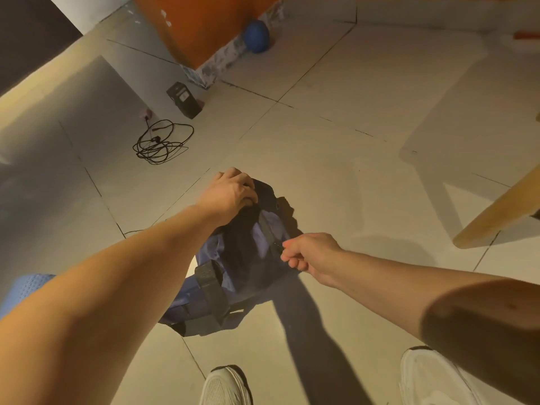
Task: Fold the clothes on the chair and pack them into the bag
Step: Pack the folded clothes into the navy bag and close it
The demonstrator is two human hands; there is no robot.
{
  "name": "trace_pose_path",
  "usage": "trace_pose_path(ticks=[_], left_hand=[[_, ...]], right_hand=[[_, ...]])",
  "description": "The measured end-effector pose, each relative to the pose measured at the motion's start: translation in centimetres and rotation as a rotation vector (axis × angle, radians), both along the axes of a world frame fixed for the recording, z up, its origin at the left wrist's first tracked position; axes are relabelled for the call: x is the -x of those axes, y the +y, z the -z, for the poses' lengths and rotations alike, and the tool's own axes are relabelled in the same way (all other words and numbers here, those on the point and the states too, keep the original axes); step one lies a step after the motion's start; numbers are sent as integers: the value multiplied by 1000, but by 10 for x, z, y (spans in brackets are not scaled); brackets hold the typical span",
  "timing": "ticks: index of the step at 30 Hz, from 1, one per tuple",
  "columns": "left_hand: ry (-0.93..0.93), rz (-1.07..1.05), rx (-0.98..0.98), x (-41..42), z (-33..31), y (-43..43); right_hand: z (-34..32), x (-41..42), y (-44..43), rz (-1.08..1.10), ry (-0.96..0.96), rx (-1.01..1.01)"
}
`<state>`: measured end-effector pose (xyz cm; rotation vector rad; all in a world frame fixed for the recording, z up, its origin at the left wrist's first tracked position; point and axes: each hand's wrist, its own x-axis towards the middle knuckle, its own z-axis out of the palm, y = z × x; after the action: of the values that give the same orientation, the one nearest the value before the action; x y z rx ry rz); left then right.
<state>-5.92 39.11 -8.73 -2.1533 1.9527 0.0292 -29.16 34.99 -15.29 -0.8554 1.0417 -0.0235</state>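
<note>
I see the bag [233, 258] on the floor betw both arms; left hand [230, 194] grips its far end, right hand [309, 255] pinches the zip pull mid-bag. Nearby: cable [160, 143], black box [185, 99], ball [256, 36], chair leg [496, 213] cut off at right. Contents too dark to tell.

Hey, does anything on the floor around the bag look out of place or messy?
Yes. A tangled black cable lies loose on the tiles beyond the bag, beside a small black box. A blue ball sits against the orange wall.
</note>
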Motion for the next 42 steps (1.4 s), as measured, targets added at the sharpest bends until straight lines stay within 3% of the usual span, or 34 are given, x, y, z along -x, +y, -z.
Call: trace_pose_path(ticks=[3, 6, 8, 11, 19, 37, 42], left_hand=[[-16, 2, -19, 8, 0, -4], [122, 108, 27, 30, 0, -5], [208, 250, -64, 47, 4, 2], [167, 339, -220, 58, 17, 15], [176, 351, -17, 48, 32, 29], [288, 276, 73, 43, 30, 47], [304, 238, 133, 58, 27, 54]], right_hand=[[7, 3, -1, -4, 4, -37], [10, 4, 0, -34, 19, -85], [11, 6, 2, -48, 25, -105], [15, 11, 6, -44, 40, -85], [24, 15, 17, -73, 141, 68], [81, -4, 13, -104, 520, 175], [65, -10, -5, -266, 426, 179]])
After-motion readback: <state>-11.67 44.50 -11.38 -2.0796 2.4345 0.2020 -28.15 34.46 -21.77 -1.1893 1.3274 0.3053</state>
